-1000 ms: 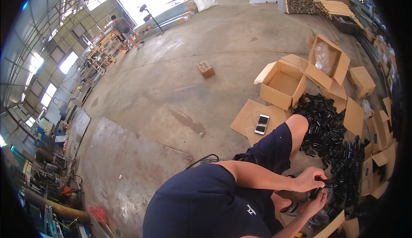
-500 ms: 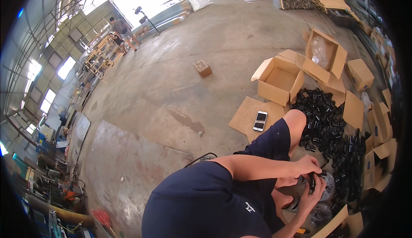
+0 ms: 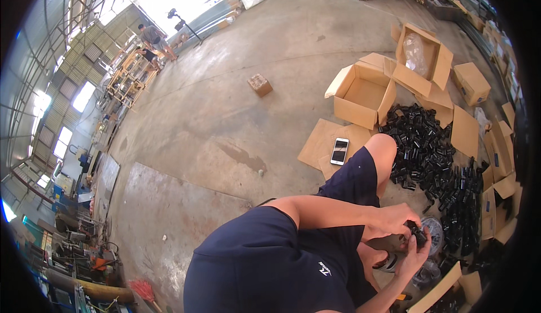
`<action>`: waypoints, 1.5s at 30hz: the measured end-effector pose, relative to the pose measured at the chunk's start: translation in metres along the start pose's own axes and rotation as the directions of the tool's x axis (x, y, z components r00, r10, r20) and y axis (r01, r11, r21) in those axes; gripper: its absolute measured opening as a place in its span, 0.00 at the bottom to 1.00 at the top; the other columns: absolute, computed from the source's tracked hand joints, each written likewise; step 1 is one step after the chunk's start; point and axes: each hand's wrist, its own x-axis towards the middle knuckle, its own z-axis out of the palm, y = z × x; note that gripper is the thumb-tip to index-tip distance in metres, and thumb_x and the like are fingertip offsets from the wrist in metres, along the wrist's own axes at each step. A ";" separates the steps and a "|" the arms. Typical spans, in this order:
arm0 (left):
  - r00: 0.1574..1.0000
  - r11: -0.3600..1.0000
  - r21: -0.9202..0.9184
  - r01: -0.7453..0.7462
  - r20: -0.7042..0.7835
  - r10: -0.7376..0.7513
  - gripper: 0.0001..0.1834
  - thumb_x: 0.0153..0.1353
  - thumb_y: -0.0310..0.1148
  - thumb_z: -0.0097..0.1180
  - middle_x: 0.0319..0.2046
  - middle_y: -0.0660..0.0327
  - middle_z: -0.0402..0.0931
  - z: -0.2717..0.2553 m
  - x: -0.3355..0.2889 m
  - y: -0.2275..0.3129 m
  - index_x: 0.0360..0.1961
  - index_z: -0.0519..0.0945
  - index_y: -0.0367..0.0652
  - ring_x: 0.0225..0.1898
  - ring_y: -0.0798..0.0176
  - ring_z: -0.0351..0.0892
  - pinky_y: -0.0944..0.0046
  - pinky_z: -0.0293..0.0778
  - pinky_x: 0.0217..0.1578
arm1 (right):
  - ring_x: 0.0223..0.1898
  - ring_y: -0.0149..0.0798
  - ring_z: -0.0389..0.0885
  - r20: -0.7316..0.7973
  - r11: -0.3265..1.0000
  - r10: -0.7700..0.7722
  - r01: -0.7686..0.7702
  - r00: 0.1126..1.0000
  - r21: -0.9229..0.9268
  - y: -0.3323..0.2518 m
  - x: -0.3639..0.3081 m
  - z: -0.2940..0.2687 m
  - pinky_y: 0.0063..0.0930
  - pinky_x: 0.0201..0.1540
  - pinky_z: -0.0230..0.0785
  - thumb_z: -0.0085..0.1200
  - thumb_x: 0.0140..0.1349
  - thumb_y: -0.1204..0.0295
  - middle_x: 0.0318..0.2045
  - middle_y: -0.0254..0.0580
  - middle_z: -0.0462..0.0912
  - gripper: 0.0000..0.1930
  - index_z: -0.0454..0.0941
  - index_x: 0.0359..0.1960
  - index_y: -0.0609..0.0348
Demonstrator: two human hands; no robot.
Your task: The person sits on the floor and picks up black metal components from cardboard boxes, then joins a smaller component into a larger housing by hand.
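Note:
Both hands are together over the floor at the lower right, closed on a small black part (image 3: pixel 417 234) that looks like the pieces piled nearby. My left hand (image 3: pixel 397 219) reaches in from the upper side with its fingers bent onto the part's top end. My right hand (image 3: pixel 416 255) comes from below and grips it with thumb and fingers. Fingers cover much of the part, so its exact kind is unclear. Just beyond the hands lies a clear plastic bag or wrapped roll (image 3: pixel 433 235). A heap of black parts (image 3: pixel 420 144) spreads past my knee, with similar pieces in rows (image 3: pixel 462 211) beside it.
Open cardboard boxes (image 3: pixel 360 96) stand behind the heap. A white phone (image 3: pixel 339 151) rests on flattened cardboard (image 3: pixel 315 144). Another box flap (image 3: pixel 439 287) rises near my right forearm. A small brown block (image 3: pixel 260 85) sits on the concrete floor; two people (image 3: pixel 155 39) are far off.
My hands have drawn closer around the black part, and my left fingers have curled further over it. The view has shifted slightly.

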 end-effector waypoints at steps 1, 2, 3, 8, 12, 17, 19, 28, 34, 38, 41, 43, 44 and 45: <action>0.999 0.996 -0.073 0.045 -0.014 -0.046 0.23 0.50 0.25 0.69 0.44 0.44 0.83 -0.002 0.000 0.003 0.49 0.81 0.31 0.46 0.46 0.84 0.55 0.78 0.47 | 0.30 0.25 0.74 -0.004 1.000 0.009 -0.009 1.000 0.010 -0.001 0.001 -0.001 0.18 0.28 0.67 0.57 0.71 0.74 0.41 0.35 0.80 0.17 0.72 0.59 0.63; 0.995 0.985 -0.146 0.089 -0.027 -0.094 0.22 0.50 0.25 0.68 0.43 0.44 0.83 -0.003 -0.001 0.008 0.49 0.81 0.31 0.45 0.47 0.84 0.55 0.78 0.46 | 0.29 0.25 0.74 -0.006 1.000 0.019 -0.019 1.000 0.020 -0.001 0.002 -0.002 0.18 0.28 0.67 0.56 0.71 0.74 0.40 0.36 0.80 0.18 0.71 0.59 0.64; 0.989 0.967 -0.218 0.132 -0.036 -0.143 0.21 0.51 0.24 0.68 0.41 0.44 0.83 -0.003 -0.002 0.011 0.48 0.81 0.31 0.44 0.48 0.85 0.55 0.78 0.45 | 0.29 0.25 0.74 -0.007 0.999 0.029 -0.029 1.000 0.030 -0.001 0.002 -0.003 0.18 0.28 0.67 0.56 0.71 0.75 0.39 0.36 0.80 0.18 0.70 0.60 0.65; 0.969 0.979 -0.190 0.077 -0.216 -0.118 0.19 0.52 0.23 0.67 0.40 0.46 0.83 0.010 -0.012 0.013 0.47 0.82 0.33 0.42 0.50 0.85 0.57 0.78 0.44 | 0.27 0.24 0.72 -0.012 0.999 0.042 -0.042 0.999 0.003 0.015 0.005 -0.017 0.19 0.25 0.64 0.57 0.71 0.73 0.34 0.34 0.79 0.17 0.71 0.58 0.65; 0.966 0.960 -0.262 0.101 -0.204 -0.158 0.20 0.52 0.23 0.68 0.42 0.48 0.82 0.018 -0.016 0.013 0.48 0.82 0.33 0.44 0.49 0.83 0.56 0.78 0.45 | 0.27 0.23 0.71 -0.032 0.999 0.029 -0.030 0.999 -0.013 0.017 -0.001 -0.021 0.17 0.24 0.62 0.58 0.71 0.72 0.35 0.33 0.79 0.17 0.72 0.57 0.65; 0.992 0.996 -0.052 -0.076 -0.103 0.070 0.21 0.56 0.33 0.68 0.42 0.47 0.79 0.012 0.007 0.010 0.50 0.81 0.36 0.45 0.47 0.80 0.56 0.77 0.45 | 0.39 0.25 0.79 -0.037 0.973 -0.115 0.106 0.993 -0.206 0.001 0.005 -0.023 0.17 0.37 0.72 0.58 0.68 0.76 0.44 0.37 0.82 0.20 0.71 0.60 0.68; 0.999 0.998 0.055 0.006 -0.040 -0.004 0.20 0.59 0.32 0.65 0.44 0.49 0.78 -0.011 -0.002 0.023 0.51 0.81 0.36 0.46 0.49 0.80 0.56 0.77 0.46 | 0.42 0.29 0.80 -0.050 0.982 -0.011 0.001 0.999 -0.191 -0.009 0.005 0.004 0.23 0.43 0.75 0.57 0.66 0.79 0.44 0.37 0.82 0.20 0.73 0.59 0.69; 0.974 0.916 -0.346 0.202 0.171 -0.150 0.20 0.64 0.19 0.58 0.51 0.58 0.74 0.005 0.019 0.018 0.57 0.77 0.31 0.55 0.63 0.78 0.64 0.79 0.53 | 0.43 0.26 0.81 -0.003 0.995 -0.043 0.043 0.999 -0.094 -0.025 0.000 -0.020 0.23 0.47 0.76 0.60 0.63 0.81 0.42 0.34 0.83 0.17 0.77 0.54 0.66; 0.958 0.907 -0.337 0.251 0.219 -0.184 0.20 0.63 0.20 0.62 0.48 0.59 0.74 0.008 0.016 0.018 0.56 0.78 0.30 0.51 0.65 0.80 0.66 0.82 0.50 | 0.39 0.26 0.80 0.013 0.986 -0.090 0.091 0.996 -0.143 -0.019 -0.008 -0.025 0.24 0.44 0.74 0.65 0.61 0.74 0.40 0.35 0.83 0.17 0.79 0.51 0.66; 0.948 0.916 -0.307 0.257 0.264 -0.177 0.20 0.62 0.21 0.63 0.47 0.60 0.75 0.004 0.022 0.013 0.56 0.78 0.30 0.50 0.66 0.80 0.67 0.81 0.49 | 0.38 0.25 0.79 0.001 0.988 -0.110 0.110 0.994 -0.105 -0.009 -0.007 -0.027 0.22 0.41 0.73 0.65 0.61 0.74 0.39 0.35 0.83 0.18 0.79 0.52 0.65; 0.928 0.898 -0.308 0.313 0.299 -0.221 0.19 0.62 0.21 0.63 0.46 0.60 0.75 0.003 0.027 0.013 0.55 0.78 0.29 0.51 0.66 0.80 0.67 0.81 0.49 | 0.37 0.24 0.78 -0.013 0.994 -0.096 0.095 0.995 -0.048 -0.004 -0.005 -0.027 0.21 0.40 0.73 0.65 0.61 0.74 0.38 0.34 0.83 0.18 0.78 0.52 0.65; 0.929 0.886 -0.330 0.325 0.286 -0.234 0.22 0.62 0.20 0.63 0.50 0.60 0.76 0.005 0.025 0.008 0.58 0.77 0.31 0.52 0.66 0.80 0.66 0.79 0.52 | 0.37 0.23 0.78 -0.017 0.992 -0.106 0.104 0.994 -0.065 0.000 -0.004 -0.028 0.21 0.39 0.72 0.65 0.61 0.74 0.38 0.34 0.83 0.18 0.78 0.53 0.65; 0.931 0.871 -0.360 0.333 0.274 -0.243 0.22 0.63 0.20 0.63 0.51 0.60 0.76 0.007 0.023 0.005 0.58 0.76 0.31 0.52 0.66 0.80 0.66 0.79 0.53 | 0.37 0.24 0.78 -0.021 0.995 -0.092 0.091 0.995 -0.050 -0.003 -0.005 -0.026 0.21 0.39 0.72 0.64 0.62 0.75 0.39 0.34 0.83 0.18 0.78 0.53 0.65; 0.932 0.855 -0.390 0.341 0.262 -0.253 0.23 0.63 0.20 0.63 0.52 0.60 0.77 0.009 0.022 0.003 0.59 0.76 0.32 0.53 0.66 0.80 0.66 0.78 0.54 | 0.40 0.24 0.78 -0.004 0.994 -0.098 0.098 0.995 -0.051 -0.003 -0.005 -0.026 0.21 0.42 0.73 0.63 0.63 0.76 0.41 0.33 0.82 0.18 0.77 0.54 0.65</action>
